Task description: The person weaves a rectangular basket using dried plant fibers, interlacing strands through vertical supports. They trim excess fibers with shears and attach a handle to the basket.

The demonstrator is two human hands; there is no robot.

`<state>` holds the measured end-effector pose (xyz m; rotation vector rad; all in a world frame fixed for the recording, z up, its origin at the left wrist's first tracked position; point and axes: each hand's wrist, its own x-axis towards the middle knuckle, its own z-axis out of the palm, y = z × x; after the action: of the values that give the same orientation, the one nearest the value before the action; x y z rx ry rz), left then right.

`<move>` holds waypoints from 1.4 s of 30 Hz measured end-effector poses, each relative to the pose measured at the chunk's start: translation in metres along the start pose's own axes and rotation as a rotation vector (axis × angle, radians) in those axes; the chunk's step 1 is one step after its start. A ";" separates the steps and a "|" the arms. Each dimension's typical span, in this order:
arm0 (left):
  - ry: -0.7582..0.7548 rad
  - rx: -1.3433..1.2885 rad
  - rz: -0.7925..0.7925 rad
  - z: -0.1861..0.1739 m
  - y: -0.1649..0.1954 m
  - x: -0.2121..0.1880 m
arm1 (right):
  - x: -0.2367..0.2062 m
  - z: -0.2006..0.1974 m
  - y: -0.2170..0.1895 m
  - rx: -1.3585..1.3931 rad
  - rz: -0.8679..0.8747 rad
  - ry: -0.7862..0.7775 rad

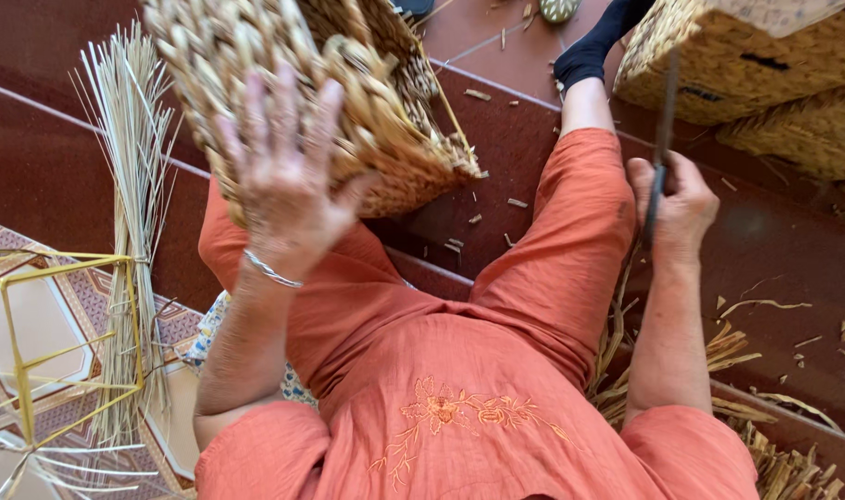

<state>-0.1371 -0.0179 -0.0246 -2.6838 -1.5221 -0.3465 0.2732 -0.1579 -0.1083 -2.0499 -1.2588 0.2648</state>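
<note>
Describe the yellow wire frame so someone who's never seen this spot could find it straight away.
Start at the tall bundle of pale straight reeds standing left of the person's orange-clad lap. At its foot, over the patterned floor tile, sits the yellow box-shaped wire frame. Unlike the woven straw baskets nearby, it is bare, open metal rods.

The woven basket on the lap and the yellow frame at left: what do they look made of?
Tan woven basket: apparently dried plant fibre, matte, judging by its thick twisted braids; the left hand rests on it. Yellow box-shaped frame: thin straight rods, probably painted metal wire, though unclear.
</note>
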 end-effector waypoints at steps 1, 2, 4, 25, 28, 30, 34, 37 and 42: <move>-0.024 0.021 -0.026 -0.002 -0.013 0.002 | -0.003 0.001 0.012 -0.053 0.066 0.026; -0.008 0.014 -0.047 -0.004 -0.027 0.005 | -0.007 0.002 0.024 -0.087 0.163 0.001; 0.025 0.000 -0.085 -0.010 -0.053 0.010 | -0.019 0.005 0.043 -0.156 0.355 -0.049; 0.174 -0.067 -0.079 -0.039 -0.104 -0.008 | -0.029 0.042 0.077 -0.568 0.576 -0.496; 0.197 -0.097 -0.060 -0.041 -0.101 -0.009 | -0.003 0.020 0.049 -0.339 0.053 0.149; 0.191 -0.089 -0.065 -0.041 -0.102 -0.008 | 0.017 0.021 0.017 0.098 0.083 0.224; 0.220 -0.101 -0.075 -0.038 -0.111 -0.002 | 0.034 0.073 -0.061 0.565 0.218 -0.140; 0.237 -0.112 -0.098 -0.036 -0.120 -0.001 | 0.033 0.128 -0.102 0.744 0.629 -0.593; 0.247 -0.219 -0.170 -0.042 -0.123 -0.005 | 0.018 0.172 -0.120 1.149 0.703 -0.807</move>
<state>-0.2515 0.0359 0.0058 -2.5426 -1.7249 -0.8650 0.1114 -0.0306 -0.1515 -1.2229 -0.4165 1.7892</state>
